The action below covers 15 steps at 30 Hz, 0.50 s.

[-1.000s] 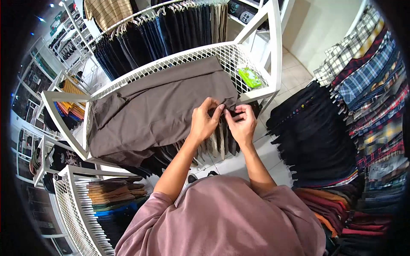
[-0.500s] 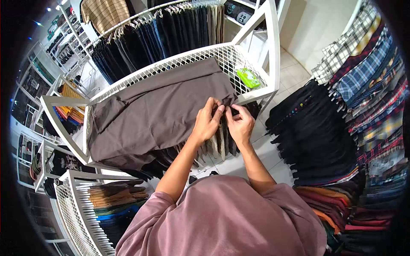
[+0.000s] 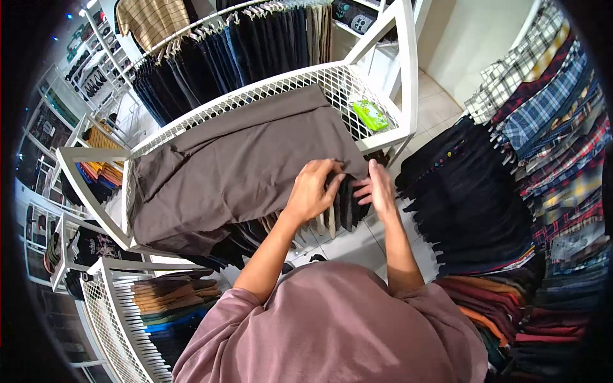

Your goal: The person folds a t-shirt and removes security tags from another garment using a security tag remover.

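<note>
A grey-brown cloth garment (image 3: 249, 147), possibly trousers, lies spread over a white mesh-topped rack, its near side draping over the front edge. My left hand (image 3: 314, 190) is closed at the garment's front right edge, thumb and fingers pinching the fabric. Just right of it, my right hand (image 3: 381, 191) has its fingers apart beside the garment's right corner, which hangs over the rack's edge. Whether the right fingertips touch the cloth is hard to tell. A green packet (image 3: 370, 115) sits on the mesh behind the right hand.
The rack's white frame (image 3: 408, 70) rises at the right end. Dark trousers hang on a rail (image 3: 236, 57) behind. Plaid shirts (image 3: 549, 134) and black garments (image 3: 466, 198) hang to the right. Folded clothes (image 3: 175, 297) sit at lower left, above a tiled floor (image 3: 370, 239).
Both hands have moved slightly down toward me, drawing the garment's right corner over the edge. My right hand has gone from pinching the cloth to spread fingers.
</note>
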Each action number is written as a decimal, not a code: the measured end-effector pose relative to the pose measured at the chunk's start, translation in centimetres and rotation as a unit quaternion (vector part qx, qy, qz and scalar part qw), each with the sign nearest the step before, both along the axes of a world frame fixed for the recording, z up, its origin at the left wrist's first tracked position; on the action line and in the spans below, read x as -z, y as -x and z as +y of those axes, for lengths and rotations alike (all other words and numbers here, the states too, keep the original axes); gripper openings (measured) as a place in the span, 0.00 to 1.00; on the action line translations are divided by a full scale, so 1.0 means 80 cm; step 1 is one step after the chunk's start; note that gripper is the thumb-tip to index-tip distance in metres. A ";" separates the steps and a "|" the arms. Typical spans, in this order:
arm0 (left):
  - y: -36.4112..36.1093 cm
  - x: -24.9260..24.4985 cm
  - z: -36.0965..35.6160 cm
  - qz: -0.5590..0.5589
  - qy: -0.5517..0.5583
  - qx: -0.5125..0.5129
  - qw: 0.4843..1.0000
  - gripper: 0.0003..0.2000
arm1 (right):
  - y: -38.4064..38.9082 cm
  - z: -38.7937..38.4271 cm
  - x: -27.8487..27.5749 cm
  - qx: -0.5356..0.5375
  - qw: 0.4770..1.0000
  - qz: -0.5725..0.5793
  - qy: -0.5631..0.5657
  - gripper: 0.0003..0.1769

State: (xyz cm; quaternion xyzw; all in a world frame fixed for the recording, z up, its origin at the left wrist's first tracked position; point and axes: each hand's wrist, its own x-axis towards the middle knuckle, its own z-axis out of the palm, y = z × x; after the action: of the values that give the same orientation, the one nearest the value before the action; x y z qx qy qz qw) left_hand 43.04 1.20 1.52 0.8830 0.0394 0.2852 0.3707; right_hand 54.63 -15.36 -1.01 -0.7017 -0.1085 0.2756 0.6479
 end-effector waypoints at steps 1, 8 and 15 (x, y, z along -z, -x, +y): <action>-0.002 0.008 0.002 -0.035 -0.037 0.025 0.998 0.08 | 0.005 0.000 0.004 -0.026 0.993 0.090 -0.073 0.41; 0.009 0.015 0.004 -0.009 -0.137 0.074 0.988 0.14 | -0.011 -0.003 0.035 0.078 0.972 0.081 -0.205 0.26; 0.016 0.032 0.017 0.050 -0.188 -0.036 0.980 0.27 | 0.002 0.009 0.008 0.064 0.990 -0.016 -0.120 0.29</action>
State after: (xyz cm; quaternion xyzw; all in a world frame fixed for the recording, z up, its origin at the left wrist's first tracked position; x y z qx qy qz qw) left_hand 41.79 2.59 -1.04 0.9481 0.0347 0.2562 0.1849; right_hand 54.49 -14.66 -1.66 -0.6284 -0.1059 0.2070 0.7423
